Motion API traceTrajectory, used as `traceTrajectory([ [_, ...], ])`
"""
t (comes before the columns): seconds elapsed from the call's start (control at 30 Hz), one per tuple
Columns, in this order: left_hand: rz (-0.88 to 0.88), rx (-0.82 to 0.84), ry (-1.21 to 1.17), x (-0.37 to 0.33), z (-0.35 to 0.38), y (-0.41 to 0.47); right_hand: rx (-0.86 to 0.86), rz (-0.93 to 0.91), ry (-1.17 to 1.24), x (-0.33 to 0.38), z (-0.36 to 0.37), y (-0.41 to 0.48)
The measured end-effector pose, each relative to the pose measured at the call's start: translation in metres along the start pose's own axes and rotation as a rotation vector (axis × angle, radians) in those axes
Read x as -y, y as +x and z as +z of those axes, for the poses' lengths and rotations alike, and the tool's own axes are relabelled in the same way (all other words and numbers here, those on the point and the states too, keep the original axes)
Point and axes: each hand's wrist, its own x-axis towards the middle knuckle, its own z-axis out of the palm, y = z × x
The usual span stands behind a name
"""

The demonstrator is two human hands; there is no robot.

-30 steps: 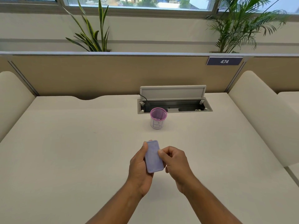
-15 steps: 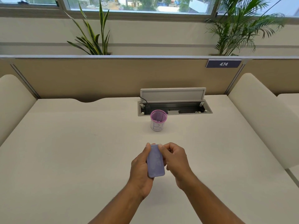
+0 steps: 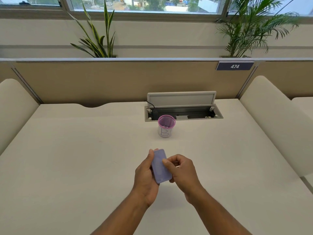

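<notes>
Both hands grip lilac case [image 3: 160,167]: left hand [image 3: 145,177] cradles, right hand [image 3: 182,170] pinches edge.

- On the near side of the pink mesh cup [image 3: 166,127], the lavender block [image 3: 160,167] hides the left hand's [image 3: 145,180] fingers.
- The cup's contents are too small to tell.
- The bottom edge cuts off both forearms [image 3: 118,217].

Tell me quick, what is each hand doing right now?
Left hand: closed, gripping the purple box.
Right hand: closed, pinching the purple box at its edge.
</notes>
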Motion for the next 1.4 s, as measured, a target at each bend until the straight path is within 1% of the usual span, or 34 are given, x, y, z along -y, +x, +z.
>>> traceTrajectory([
  [0.17,-0.007,-0.013,0.001,-0.006,0.0,0.002,0.019,0.055,0.024,-0.006,0.0,-0.009],
  [0.27,-0.001,-0.012,0.017,-0.009,0.002,0.004,0.058,0.108,0.038,-0.007,0.003,-0.015],
  [0.37,0.015,-0.019,0.023,-0.01,0.005,0.002,0.064,0.135,0.094,-0.007,0.004,-0.017],
  [0.53,0.02,-0.019,-0.02,-0.008,0.01,-0.003,0.064,0.125,0.108,-0.008,0.008,-0.019],
  [0.63,0.005,-0.014,-0.044,-0.008,0.01,-0.004,0.056,0.123,0.159,-0.01,0.009,-0.019],
  [0.8,-0.022,-0.016,-0.028,-0.008,0.01,-0.004,0.045,0.124,0.182,-0.01,0.009,-0.018],
  [0.9,-0.018,-0.014,-0.014,-0.011,0.01,-0.001,0.074,0.111,0.19,-0.01,0.008,-0.018],
  [1.03,-0.006,-0.028,0.001,-0.017,0.007,0.003,0.123,0.137,0.294,-0.007,0.003,-0.018],
  [1.1,-0.001,-0.03,0.01,-0.019,0.006,0.003,0.143,0.139,0.294,-0.007,0.002,-0.018],
  [1.27,0.022,0.014,0.009,-0.018,0.007,0.0,0.105,0.108,0.218,-0.013,0.002,-0.014],
  [1.4,0.027,0.076,0.021,-0.017,0.002,-0.003,0.085,0.124,0.258,-0.015,-0.004,-0.008],
])
